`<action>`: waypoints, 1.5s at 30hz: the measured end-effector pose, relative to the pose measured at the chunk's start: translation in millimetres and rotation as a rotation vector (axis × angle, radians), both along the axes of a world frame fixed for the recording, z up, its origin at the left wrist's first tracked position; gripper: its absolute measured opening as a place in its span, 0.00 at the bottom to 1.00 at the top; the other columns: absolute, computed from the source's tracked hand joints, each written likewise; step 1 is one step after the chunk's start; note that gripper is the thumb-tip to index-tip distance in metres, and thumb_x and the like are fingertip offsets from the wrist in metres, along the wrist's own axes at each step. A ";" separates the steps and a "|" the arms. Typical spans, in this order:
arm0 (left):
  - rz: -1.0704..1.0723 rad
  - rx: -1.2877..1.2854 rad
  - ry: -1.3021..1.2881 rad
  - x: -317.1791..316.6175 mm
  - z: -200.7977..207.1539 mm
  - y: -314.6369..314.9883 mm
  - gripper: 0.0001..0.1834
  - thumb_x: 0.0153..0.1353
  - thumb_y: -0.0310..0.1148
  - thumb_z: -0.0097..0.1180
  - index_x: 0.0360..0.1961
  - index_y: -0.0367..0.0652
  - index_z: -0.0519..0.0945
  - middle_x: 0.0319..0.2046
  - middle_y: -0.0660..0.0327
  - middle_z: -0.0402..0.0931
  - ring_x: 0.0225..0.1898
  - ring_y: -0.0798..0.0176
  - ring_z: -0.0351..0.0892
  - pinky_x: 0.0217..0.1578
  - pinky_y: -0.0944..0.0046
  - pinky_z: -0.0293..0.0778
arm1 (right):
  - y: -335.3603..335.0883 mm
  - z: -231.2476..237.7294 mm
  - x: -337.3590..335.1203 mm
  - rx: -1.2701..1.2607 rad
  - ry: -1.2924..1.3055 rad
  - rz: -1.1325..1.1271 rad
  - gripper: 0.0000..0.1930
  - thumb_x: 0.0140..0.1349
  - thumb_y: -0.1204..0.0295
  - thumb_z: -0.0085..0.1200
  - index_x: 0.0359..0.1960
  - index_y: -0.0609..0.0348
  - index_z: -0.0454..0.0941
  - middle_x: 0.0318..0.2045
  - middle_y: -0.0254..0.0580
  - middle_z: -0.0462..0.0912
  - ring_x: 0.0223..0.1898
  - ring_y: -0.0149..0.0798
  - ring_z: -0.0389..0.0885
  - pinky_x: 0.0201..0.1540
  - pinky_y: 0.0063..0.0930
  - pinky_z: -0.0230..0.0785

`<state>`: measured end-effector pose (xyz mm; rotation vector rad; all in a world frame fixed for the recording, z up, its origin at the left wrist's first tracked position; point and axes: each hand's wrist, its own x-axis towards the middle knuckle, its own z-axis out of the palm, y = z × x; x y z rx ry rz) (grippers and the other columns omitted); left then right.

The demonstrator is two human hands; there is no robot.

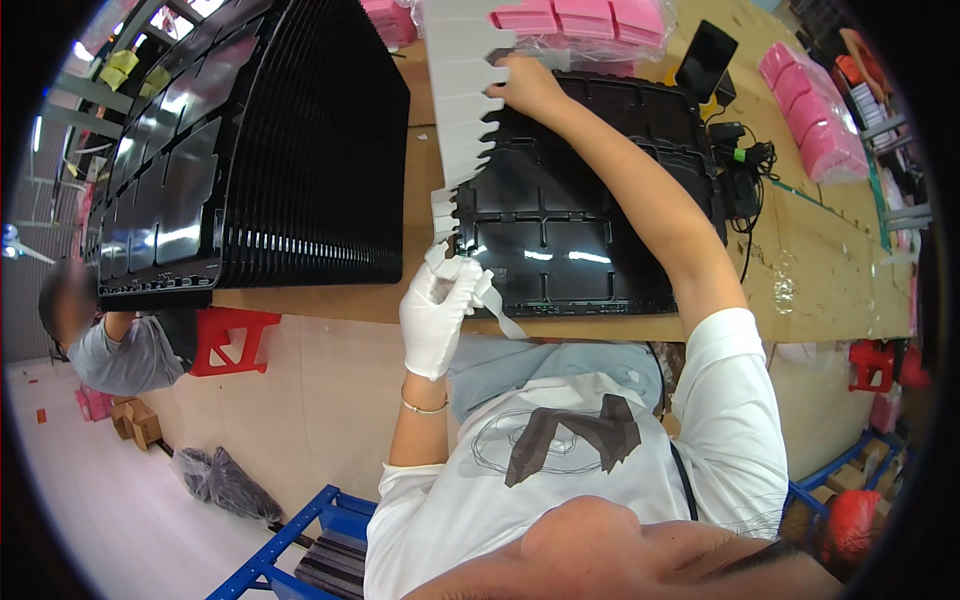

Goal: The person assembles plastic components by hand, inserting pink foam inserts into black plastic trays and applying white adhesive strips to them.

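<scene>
A black plastic panel (pixel 560 225) with raised ribs lies flat on the table in front of me. Along its left edge runs a long white sheet (pixel 462 100) with a row of notched tabs on its right side. My left hand (pixel 438 312), in a white glove, is closed at the panel's near left corner, pinching a narrow white strip (pixel 506 318) whose loose end curls out to the right. Bare, my right hand (pixel 530 88) reaches to the panel's far left corner. Its fingers are closed on the notched edge of the white sheet.
A tall stack of black panels (pixel 310 150) stands at left. Pink foam pieces (pixel 585 20) in clear film lie at the back, and more pink blocks (pixel 815 115) at right. A dark screen (pixel 707 60) and cables (pixel 745 165) sit right of the panel. Another person (pixel 130 350) is at far left.
</scene>
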<state>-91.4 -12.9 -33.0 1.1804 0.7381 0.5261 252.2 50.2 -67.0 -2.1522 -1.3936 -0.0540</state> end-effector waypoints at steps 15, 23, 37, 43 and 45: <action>0.007 0.010 0.016 0.9 6.4 -7.8 0.12 0.63 0.26 0.61 0.46 0.36 0.77 0.34 0.61 0.81 0.32 0.70 0.83 0.24 0.78 0.69 | -4.4 1.4 -8.4 0.056 -0.103 -0.042 0.08 0.50 0.64 0.63 0.26 0.54 0.85 0.32 0.47 0.83 0.39 0.49 0.82 0.42 0.43 0.75; 0.047 -0.005 -0.050 -8.7 9.7 -18.7 0.11 0.62 0.25 0.62 0.44 0.40 0.76 0.35 0.64 0.79 0.29 0.73 0.80 0.25 0.78 0.71 | -129.6 46.2 -47.0 0.307 1.451 0.286 0.10 0.64 0.68 0.54 0.41 0.62 0.74 0.35 0.44 0.81 0.31 0.26 0.75 0.24 0.15 0.59; -0.075 -0.229 -0.237 45.7 10.6 -81.0 0.10 0.68 0.29 0.54 0.49 0.41 0.74 0.33 0.62 0.78 0.26 0.72 0.74 0.24 0.73 0.69 | -272.2 49.5 -188.9 0.437 0.644 0.054 0.06 0.53 0.79 0.66 0.31 0.59 0.82 0.21 0.28 0.72 0.23 0.23 0.67 0.25 0.20 0.59; -0.101 -0.165 -0.257 61.0 7.4 -95.5 0.08 0.68 0.29 0.55 0.45 0.37 0.77 0.35 0.58 0.79 0.27 0.71 0.77 0.26 0.73 0.72 | -335.4 70.2 -156.7 0.482 0.432 0.190 0.06 0.49 0.79 0.68 0.29 0.55 0.86 0.21 0.30 0.75 0.21 0.28 0.68 0.23 0.24 0.60; -0.087 -0.087 -0.172 59.8 8.6 -93.6 0.10 0.67 0.29 0.56 0.46 0.36 0.77 0.34 0.58 0.80 0.26 0.71 0.77 0.25 0.73 0.73 | -363.5 77.9 -121.5 0.228 0.618 -0.061 0.04 0.51 0.76 0.67 0.29 0.59 0.84 0.19 0.27 0.70 0.21 0.24 0.64 0.24 0.22 0.56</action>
